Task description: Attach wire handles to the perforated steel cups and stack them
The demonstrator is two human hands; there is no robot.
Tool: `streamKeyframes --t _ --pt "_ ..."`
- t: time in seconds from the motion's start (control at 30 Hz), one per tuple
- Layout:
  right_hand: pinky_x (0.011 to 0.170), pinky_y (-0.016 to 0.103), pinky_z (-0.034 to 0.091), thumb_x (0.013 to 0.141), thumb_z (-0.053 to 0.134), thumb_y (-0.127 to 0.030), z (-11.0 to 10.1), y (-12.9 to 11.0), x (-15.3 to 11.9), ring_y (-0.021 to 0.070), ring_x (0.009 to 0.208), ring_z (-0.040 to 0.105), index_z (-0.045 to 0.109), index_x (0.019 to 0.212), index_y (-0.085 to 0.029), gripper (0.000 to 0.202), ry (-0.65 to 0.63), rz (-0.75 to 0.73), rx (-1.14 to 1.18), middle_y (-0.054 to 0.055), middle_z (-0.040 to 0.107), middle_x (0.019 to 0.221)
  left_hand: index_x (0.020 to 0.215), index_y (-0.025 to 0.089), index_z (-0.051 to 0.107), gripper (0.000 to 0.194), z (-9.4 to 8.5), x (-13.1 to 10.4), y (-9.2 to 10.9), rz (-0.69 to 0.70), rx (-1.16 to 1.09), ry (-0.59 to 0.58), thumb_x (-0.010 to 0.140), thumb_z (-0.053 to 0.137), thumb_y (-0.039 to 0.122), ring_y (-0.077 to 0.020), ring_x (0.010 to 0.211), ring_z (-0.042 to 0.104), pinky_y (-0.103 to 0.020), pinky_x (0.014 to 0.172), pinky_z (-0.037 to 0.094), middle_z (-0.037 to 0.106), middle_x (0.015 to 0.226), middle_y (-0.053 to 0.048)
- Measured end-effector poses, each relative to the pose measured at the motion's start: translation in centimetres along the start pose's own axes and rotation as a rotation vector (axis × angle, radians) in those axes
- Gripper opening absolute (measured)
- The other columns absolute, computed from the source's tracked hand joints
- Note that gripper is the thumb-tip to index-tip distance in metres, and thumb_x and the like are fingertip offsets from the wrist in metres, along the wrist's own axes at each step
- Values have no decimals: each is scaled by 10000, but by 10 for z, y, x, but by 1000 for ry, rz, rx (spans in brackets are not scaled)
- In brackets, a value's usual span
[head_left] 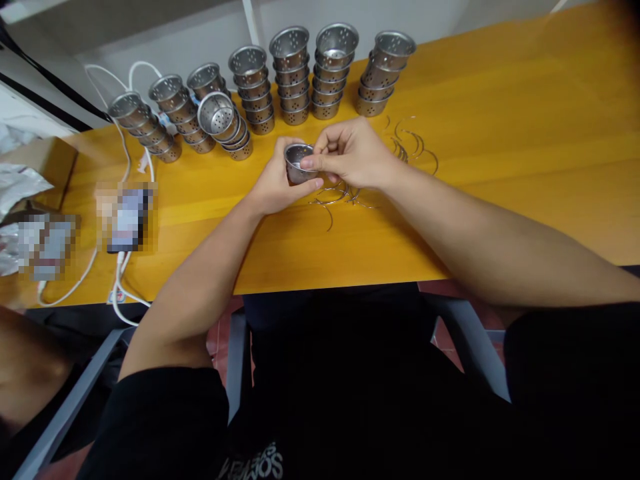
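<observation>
A small perforated metal cup (299, 173) is held just over the table by my left hand (275, 180), whose fingers and thumb wrap round its side. Its open mouth faces up and toward me. My right hand (350, 157) is closed in a pinch at the cup's right rim, thumb tip over the opening. Whatever lies between those fingertips is too small or hidden to make out. Thin curved wires (330, 217) lie loose on the table just below the hands. More curved wires (415, 143) are scattered to the right, beyond my right wrist.
Several stacks of perforated metal cups (293, 87) line the back of the yellow table (500, 133); one leaning stack (225, 130) stands nearer. Left are a phone (131, 220) with white cables, another blurred device (53, 250) and a cardboard box (60, 167). A person's arm (30, 367) shows lower left.
</observation>
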State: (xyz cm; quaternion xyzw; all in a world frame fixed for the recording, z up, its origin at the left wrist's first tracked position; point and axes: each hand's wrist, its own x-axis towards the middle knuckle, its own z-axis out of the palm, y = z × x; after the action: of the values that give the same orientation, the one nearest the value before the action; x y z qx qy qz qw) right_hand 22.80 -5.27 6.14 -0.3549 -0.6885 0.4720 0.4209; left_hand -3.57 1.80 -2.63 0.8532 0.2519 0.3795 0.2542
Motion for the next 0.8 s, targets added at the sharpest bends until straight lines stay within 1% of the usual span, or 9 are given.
streamKeyframes --t 0.2,0.4,0.5,0.63,0.73,0.8 --pt "485 302 438 838 1280 -818 0 -2 0 189 591 626 738 868 -279 765 -14 -4 -17 -31 666 657 1683 297 540 969 -3 -1 0 2 8 -9 1028 1071 773 -394 1460 836 -585 1347 699 745 1525 -111" --pt "475 286 439 830 1261 -870 2 -2 1 181 580 621 709 861 -280 808 -39 16 10 -32 679 646 1691 301 530 999 -3 -1 -5 -21 -4 -32 1038 1045 855 -402 1485 831 -618 1381 683 737 1531 -111" --pt "476 288 450 826 1255 -885 2 -1 1 182 577 625 701 864 -282 820 -31 14 11 -35 675 639 1692 308 527 1006 -3 -1 -6 -11 -1 -35 1035 1032 879 -394 1470 829 -609 1369 688 733 1524 -107" --pt "488 307 440 838 1235 -912 2 1 0 182 583 604 731 875 -284 807 -13 -6 15 -29 670 649 1680 312 548 970 -4 0 -6 -5 10 -12 1048 1005 889 -398 1503 808 -610 1389 675 731 1530 -105" --pt "513 333 453 836 1201 -971 2 4 0 194 610 591 730 879 -293 826 -11 -38 1 -20 665 678 1685 323 550 1020 -2 1 -9 9 12 -12 1022 991 961 -393 1488 820 -616 1376 688 728 1532 -94" --pt "548 356 502 845 1180 -995 4 5 0 221 666 629 726 906 -307 827 7 -58 -32 -6 685 727 1693 330 538 1083 -1 2 -13 26 -3 -11 991 972 1031 -390 1478 829 -610 1367 694 721 1539 -91"
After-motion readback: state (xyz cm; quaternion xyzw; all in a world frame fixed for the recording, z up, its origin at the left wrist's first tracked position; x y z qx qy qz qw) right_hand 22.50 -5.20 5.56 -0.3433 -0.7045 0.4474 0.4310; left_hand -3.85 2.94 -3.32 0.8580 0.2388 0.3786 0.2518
